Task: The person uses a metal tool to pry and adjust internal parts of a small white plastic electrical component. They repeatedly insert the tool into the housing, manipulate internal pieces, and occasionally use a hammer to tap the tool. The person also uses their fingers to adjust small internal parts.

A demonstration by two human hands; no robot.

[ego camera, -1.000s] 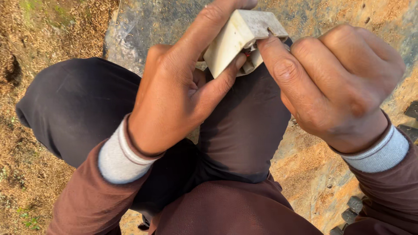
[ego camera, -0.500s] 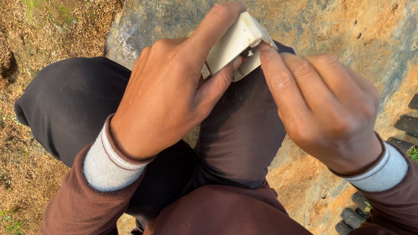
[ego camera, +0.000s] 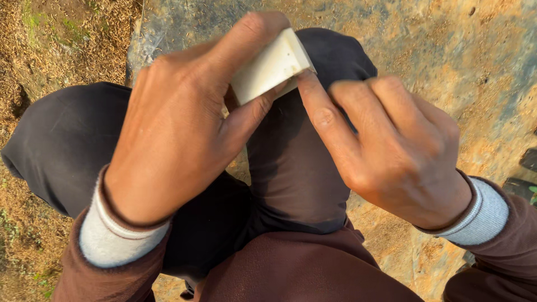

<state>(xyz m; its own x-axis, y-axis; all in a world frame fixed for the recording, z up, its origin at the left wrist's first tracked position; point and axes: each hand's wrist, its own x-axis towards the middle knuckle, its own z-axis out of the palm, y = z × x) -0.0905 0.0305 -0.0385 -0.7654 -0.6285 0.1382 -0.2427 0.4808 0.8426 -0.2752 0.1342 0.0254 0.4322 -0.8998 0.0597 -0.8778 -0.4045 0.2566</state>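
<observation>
- The left hand [ego camera: 179, 134] pinches a small, cream-white rectangular block [ego camera: 268, 67] between forefinger and thumb.
- The right hand [ego camera: 391, 145] has its fingers curled, with the forefinger tip pressed to the block's lower corner.
- The block sits above the dark-trousered knee [ego camera: 330, 56], over a flat, mottled rock [ego camera: 447, 45].

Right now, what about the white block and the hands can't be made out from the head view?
- White block: its lower end and underside, covered by the left hand and right hand.
- Right fingertips: whether they pinch the block or only touch it.
- Left palm: turned away from the camera.
- Dark objects at right: cut off by the frame edge.
</observation>
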